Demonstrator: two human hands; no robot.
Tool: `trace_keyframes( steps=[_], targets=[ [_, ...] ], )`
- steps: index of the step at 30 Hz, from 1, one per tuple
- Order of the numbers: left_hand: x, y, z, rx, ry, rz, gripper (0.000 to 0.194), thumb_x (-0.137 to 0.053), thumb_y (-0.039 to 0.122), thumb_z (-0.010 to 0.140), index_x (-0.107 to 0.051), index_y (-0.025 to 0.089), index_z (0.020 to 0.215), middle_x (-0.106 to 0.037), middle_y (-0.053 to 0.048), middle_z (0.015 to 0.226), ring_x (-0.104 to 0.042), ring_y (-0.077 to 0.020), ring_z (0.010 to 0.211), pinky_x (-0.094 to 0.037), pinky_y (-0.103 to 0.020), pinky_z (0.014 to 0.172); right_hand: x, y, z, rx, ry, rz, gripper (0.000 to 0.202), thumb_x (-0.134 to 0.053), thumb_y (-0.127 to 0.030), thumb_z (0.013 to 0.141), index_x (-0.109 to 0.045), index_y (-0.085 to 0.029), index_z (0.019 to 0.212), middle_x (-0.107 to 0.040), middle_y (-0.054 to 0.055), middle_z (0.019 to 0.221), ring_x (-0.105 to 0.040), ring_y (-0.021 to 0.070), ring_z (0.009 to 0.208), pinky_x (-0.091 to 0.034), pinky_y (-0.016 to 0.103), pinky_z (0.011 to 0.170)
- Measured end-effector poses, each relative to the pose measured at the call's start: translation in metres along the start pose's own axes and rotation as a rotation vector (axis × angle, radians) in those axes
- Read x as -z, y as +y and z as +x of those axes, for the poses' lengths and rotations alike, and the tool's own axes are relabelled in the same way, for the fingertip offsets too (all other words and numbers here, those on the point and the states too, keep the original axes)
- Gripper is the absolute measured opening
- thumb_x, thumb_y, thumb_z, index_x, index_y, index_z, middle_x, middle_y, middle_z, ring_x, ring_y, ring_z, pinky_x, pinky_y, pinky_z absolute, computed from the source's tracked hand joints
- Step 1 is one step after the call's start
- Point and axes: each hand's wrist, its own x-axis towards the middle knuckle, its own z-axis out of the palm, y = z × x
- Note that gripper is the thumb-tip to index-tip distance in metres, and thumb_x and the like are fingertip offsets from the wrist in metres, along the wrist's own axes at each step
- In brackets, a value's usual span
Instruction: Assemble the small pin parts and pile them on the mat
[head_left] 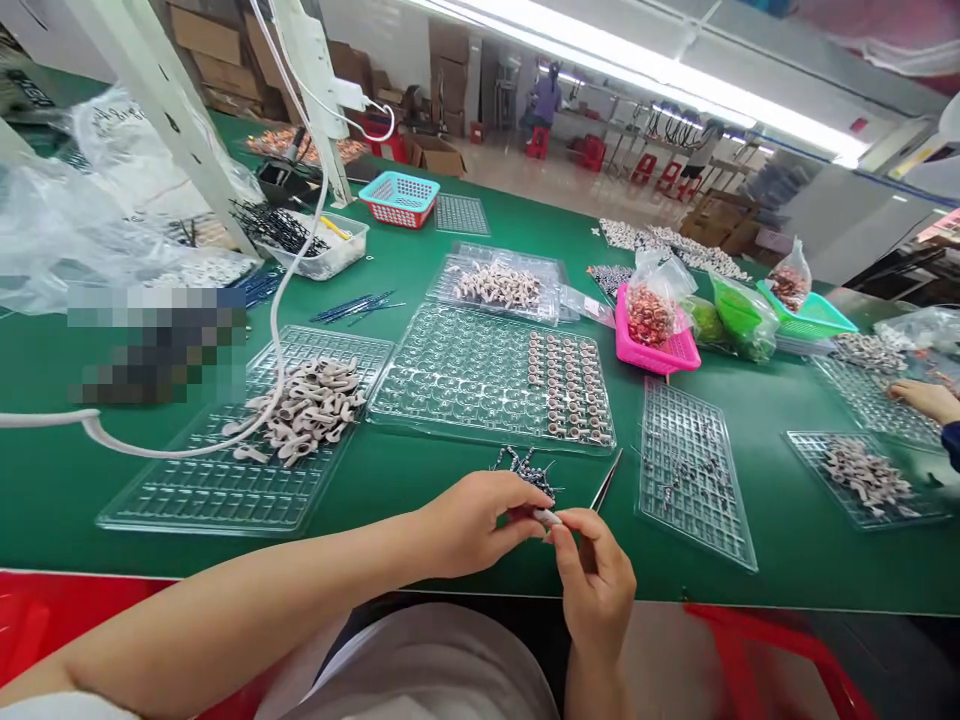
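Note:
Between the fingertips of both hands is a small pale grey part [547, 516], partly covered by them. My left hand [480, 522] pinches its left end, and my right hand [598, 570] grips the other end. Just beyond lies a pile of small dark parts with thin leads [527, 470]. Metal tweezers [606, 482] rest to the right of it. A clear tray [465, 372] farther back has rows of pale parts along its right side. Many loose pale grey parts [311, 410] are heaped on another clear tray [217, 508] at the left.
A narrow tray [686, 425] with small dark pieces lies at the right, near a pink basket [656, 352]. A white cable [279, 330] arches over the left tray. Another person's hand [926, 400] is at the far right.

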Motion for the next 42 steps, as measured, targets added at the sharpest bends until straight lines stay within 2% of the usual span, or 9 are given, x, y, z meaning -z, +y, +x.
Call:
trace_keyframes(
  steps=[9,17,23,28,31,34,37,39,42],
  targets=[
    [-0.002,-0.002,0.000,0.037,0.022,-0.032,0.019,-0.060,0.021,0.092,-0.070,0.017,0.108,-0.076,-0.004,0.090,-0.069,-0.0159,0.080,-0.052,-0.024,0.072,-0.004,-0.004,0.002,-0.110,0.111,-0.107,0.014,-0.060,-0.032,0.092,-0.067,-0.020,0.089,-0.066,-0.001,0.072,-0.062,0.0122,0.060,-0.050,0.021,0.056],
    [0.007,0.004,-0.002,-0.055,-0.014,0.455,0.020,-0.051,0.017,0.095,-0.071,0.015,0.096,-0.073,-0.008,0.084,-0.066,-0.0204,0.079,-0.051,-0.029,0.071,0.002,-0.004,0.006,-0.038,0.043,-0.180,0.019,-0.063,-0.039,0.090,-0.070,-0.022,0.090,-0.071,0.001,0.079,-0.067,0.0149,0.065,-0.053,0.023,0.064],
    [0.076,0.004,-0.035,0.154,0.153,0.622,0.027,-0.047,0.017,0.096,-0.073,0.018,0.096,-0.074,-0.008,0.088,-0.067,-0.0223,0.085,-0.052,-0.032,0.075,0.000,0.000,0.004,-0.098,0.021,-0.084,0.027,-0.065,-0.048,0.088,-0.072,-0.022,0.094,-0.073,0.002,0.086,-0.069,0.0155,0.066,-0.055,0.023,0.065],
    [0.147,-0.030,-0.099,0.384,0.423,0.919,0.030,-0.046,0.028,0.092,-0.074,0.018,0.099,-0.075,-0.014,0.099,-0.068,-0.0333,0.097,-0.053,-0.046,0.088,-0.003,-0.005,0.003,-0.041,-0.016,0.005,0.018,-0.063,-0.039,0.091,-0.070,-0.022,0.096,-0.071,0.003,0.084,-0.066,0.0136,0.064,-0.055,0.022,0.061],
    [0.160,-0.050,-0.107,0.362,0.455,1.058,0.032,-0.043,0.030,0.091,-0.071,0.019,0.104,-0.074,-0.015,0.104,-0.065,-0.0386,0.106,-0.050,-0.056,0.095,-0.003,-0.007,0.006,0.008,-0.065,0.030,0.013,-0.060,-0.032,0.093,-0.068,-0.023,0.097,-0.071,0.002,0.083,-0.065,0.0130,0.063,-0.055,0.022,0.060],
    [0.142,-0.054,-0.074,0.222,0.357,0.999,0.032,-0.042,0.029,0.094,-0.066,0.020,0.115,-0.070,-0.013,0.115,-0.062,-0.0343,0.111,-0.050,-0.052,0.097,-0.003,-0.008,0.007,0.030,-0.099,0.022,0.011,-0.058,-0.028,0.095,-0.066,-0.023,0.098,-0.069,0.002,0.081,-0.065,0.0126,0.063,-0.054,0.021,0.058],
    [0.109,-0.049,-0.011,0.080,0.217,0.841,0.031,-0.044,0.026,0.096,-0.066,0.017,0.115,-0.068,-0.014,0.117,-0.062,-0.0303,0.109,-0.051,-0.048,0.096,-0.003,-0.008,0.007,0.048,-0.091,-0.001,0.009,-0.056,-0.025,0.095,-0.065,-0.023,0.099,-0.068,0.001,0.080,-0.064,0.0119,0.062,-0.053,0.021,0.058],
    [0.089,-0.048,0.037,0.136,0.040,0.767,0.027,-0.047,0.022,0.097,-0.067,0.015,0.114,-0.068,-0.014,0.117,-0.060,-0.0289,0.111,-0.049,-0.047,0.099,-0.004,-0.008,0.006,0.055,-0.090,-0.013,0.009,-0.056,-0.024,0.095,-0.065,-0.023,0.098,-0.068,0.000,0.080,-0.063,0.0116,0.062,-0.052,0.021,0.057],
    [0.067,-0.054,0.100,0.182,-0.046,0.746,0.019,-0.057,0.024,0.094,-0.070,0.014,0.105,-0.069,-0.014,0.107,-0.061,-0.0288,0.107,-0.050,-0.044,0.095,-0.004,-0.008,0.006,0.050,-0.092,-0.022,0.009,-0.055,-0.023,0.096,-0.064,-0.023,0.097,-0.067,0.000,0.079,-0.062,0.0112,0.061,-0.051,0.021,0.056]
  ],
)
